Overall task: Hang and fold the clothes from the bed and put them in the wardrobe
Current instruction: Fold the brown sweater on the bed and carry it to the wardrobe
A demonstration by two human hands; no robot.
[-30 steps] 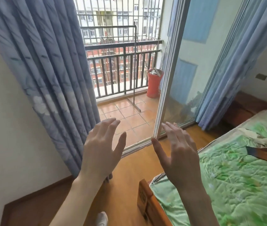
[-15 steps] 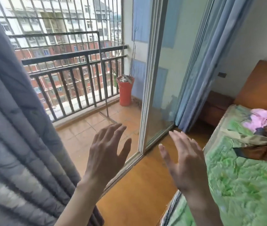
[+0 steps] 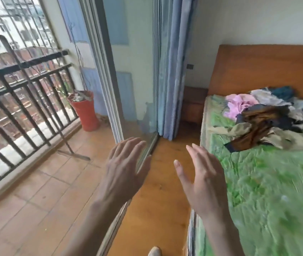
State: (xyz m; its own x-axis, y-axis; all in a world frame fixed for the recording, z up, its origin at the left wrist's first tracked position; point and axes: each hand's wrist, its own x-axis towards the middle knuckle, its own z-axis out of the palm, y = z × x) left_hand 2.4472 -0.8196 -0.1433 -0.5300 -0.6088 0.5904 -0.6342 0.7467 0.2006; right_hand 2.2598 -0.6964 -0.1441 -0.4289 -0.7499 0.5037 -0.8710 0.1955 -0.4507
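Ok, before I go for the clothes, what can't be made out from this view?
- Wardrobe: not in the head view at all.
- Pile of clothes: garments overlap, so their count and types are unclear; the right edge cuts it off.
- Bed: motion blur smears the near cover.
- Red bin: contents too small.
- Left hand and right hand: palms face away.

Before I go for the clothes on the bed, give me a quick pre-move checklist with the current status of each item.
1. Left hand free, fingers straight: ok.
2. Right hand free, holding nothing: ok.
3. Clothes pile in view at the head end of the bed: ok.
4. Either hand touching the pile: not ok, both are well short of it.
5. Bare wooden floor beside the bed leads toward the pile: ok.
6. Wardrobe and hangers located: cannot tell, neither is in view.
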